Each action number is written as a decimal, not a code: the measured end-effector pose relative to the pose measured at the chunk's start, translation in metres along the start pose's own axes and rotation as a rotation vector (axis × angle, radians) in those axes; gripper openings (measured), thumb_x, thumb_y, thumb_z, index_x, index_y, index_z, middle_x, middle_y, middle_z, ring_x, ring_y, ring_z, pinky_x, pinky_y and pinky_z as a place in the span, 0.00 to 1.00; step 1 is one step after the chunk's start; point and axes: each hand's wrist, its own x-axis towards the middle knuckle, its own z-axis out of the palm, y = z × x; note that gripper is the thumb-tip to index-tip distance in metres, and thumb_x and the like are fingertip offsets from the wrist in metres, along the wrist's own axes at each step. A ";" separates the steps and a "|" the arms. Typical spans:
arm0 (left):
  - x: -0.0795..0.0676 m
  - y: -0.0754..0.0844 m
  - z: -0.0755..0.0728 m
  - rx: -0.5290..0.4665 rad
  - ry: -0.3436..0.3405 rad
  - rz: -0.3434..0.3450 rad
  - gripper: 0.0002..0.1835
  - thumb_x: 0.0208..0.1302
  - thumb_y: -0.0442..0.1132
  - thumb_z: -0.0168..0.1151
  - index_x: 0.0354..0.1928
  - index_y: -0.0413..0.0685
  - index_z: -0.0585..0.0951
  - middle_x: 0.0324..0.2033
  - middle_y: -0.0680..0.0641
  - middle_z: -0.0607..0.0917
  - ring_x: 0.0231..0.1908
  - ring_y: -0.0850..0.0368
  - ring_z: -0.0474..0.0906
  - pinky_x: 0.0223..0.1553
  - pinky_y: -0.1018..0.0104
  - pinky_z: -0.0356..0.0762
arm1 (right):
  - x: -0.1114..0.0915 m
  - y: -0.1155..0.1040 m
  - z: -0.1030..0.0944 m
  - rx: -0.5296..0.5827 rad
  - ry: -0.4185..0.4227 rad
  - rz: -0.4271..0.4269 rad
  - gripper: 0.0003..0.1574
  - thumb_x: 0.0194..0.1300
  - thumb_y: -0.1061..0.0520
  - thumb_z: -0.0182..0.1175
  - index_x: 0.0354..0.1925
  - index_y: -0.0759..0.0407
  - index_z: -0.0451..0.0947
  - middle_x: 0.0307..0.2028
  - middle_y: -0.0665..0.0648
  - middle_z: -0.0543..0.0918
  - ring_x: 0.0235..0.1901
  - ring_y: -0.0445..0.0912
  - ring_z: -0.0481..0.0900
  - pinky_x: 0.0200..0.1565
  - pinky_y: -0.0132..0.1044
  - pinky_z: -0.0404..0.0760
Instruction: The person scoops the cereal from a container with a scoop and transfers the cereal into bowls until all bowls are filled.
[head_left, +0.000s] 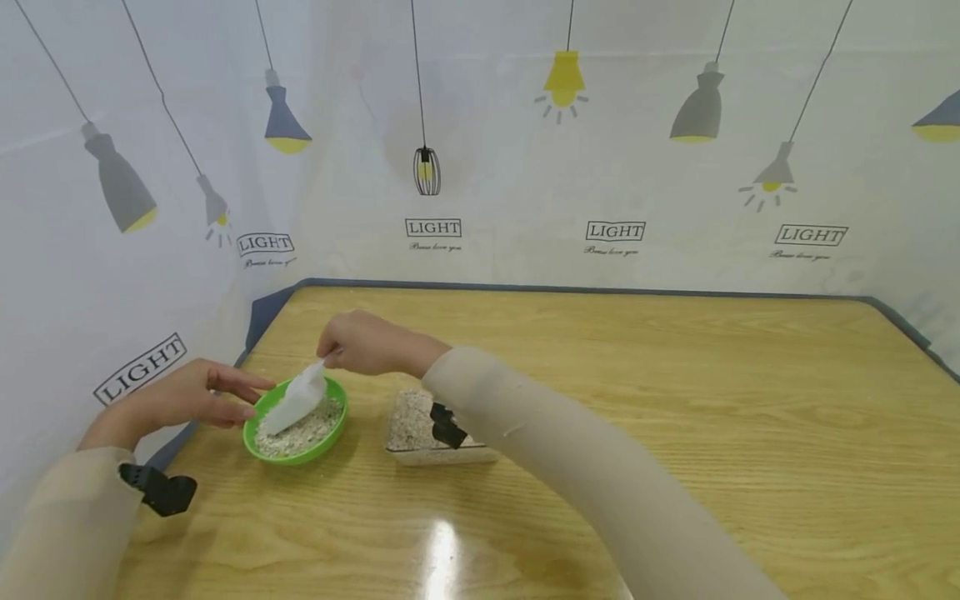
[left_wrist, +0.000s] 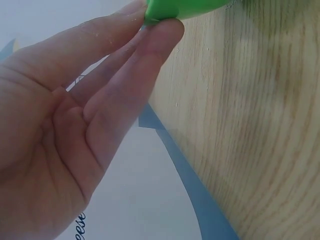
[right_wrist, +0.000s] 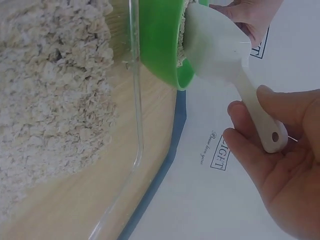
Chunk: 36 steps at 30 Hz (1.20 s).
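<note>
My left hand (head_left: 197,395) pinches the rim of a green bowl (head_left: 339,421) between thumb and fingers, as the left wrist view shows up close. Flaky oats (head_left: 307,433) lie in the bowl. With my right hand (head_left: 371,342) I grip the handle of a white scoop (head_left: 296,402), thumb on one side and fingers on the other. The scoop is tilted down over the bowl, its tip at the oats. In the right wrist view the scoop's handle (right_wrist: 257,112) shows a hole at its end.
To the right of the bowl stands a clear plastic container (head_left: 442,457) of oats, partly covered by my right forearm. The wooden table (head_left: 712,400) meets printed white sheeting (head_left: 510,167) at its back and left side. Dark wrist cameras (head_left: 161,490) are strapped on both arms.
</note>
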 end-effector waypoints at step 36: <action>0.000 0.002 0.003 -0.003 0.012 -0.032 0.29 0.59 0.38 0.64 0.60 0.30 0.70 0.58 0.28 0.69 0.48 0.52 0.78 0.43 0.58 0.79 | -0.040 0.011 -0.025 -0.160 0.094 -0.204 0.19 0.58 0.70 0.60 0.49 0.61 0.80 0.44 0.55 0.81 0.47 0.46 0.76 0.53 0.27 0.69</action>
